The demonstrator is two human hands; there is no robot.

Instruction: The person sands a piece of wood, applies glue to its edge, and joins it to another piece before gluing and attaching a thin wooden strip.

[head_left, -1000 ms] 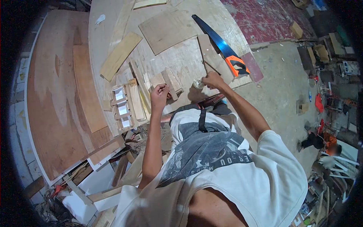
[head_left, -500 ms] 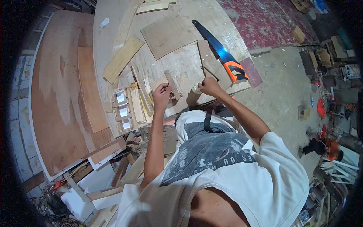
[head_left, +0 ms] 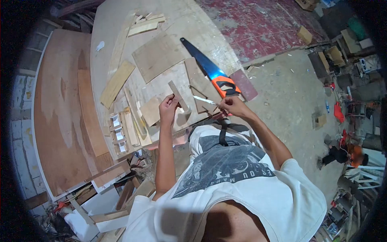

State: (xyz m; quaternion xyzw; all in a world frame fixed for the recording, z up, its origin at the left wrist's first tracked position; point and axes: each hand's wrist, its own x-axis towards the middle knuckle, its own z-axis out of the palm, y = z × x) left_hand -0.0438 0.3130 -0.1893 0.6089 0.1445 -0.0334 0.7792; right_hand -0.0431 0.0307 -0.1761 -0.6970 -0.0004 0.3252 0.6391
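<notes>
My left hand (head_left: 168,109) is closed at the near edge of the table, its fingers pinched on a narrow wooden strip (head_left: 176,93) that slants up and away. My right hand (head_left: 234,107) pinches one end of a thin, white, stick-like piece (head_left: 204,99), which points left toward the strip. Just beyond my right hand lies a handsaw (head_left: 207,64) with a blue-black blade and an orange and black handle. Flat wooden pieces (head_left: 199,86) lie beside its blade. A small square board (head_left: 151,111) rests left of my left hand.
On the wooden tabletop (head_left: 109,48) lie a larger square panel (head_left: 157,56), a yellowish plank (head_left: 117,84), and several strips. A small frame with white-filled openings (head_left: 117,133) sits at the near left corner. Large brown sheets (head_left: 60,121) lean at left; wood scraps lie below.
My right hand has turned, so the white piece now shows lengthwise, pointing left. The wooden strip and my left hand appear lifted slightly. The whole view has shifted, with the table moving left and down.
</notes>
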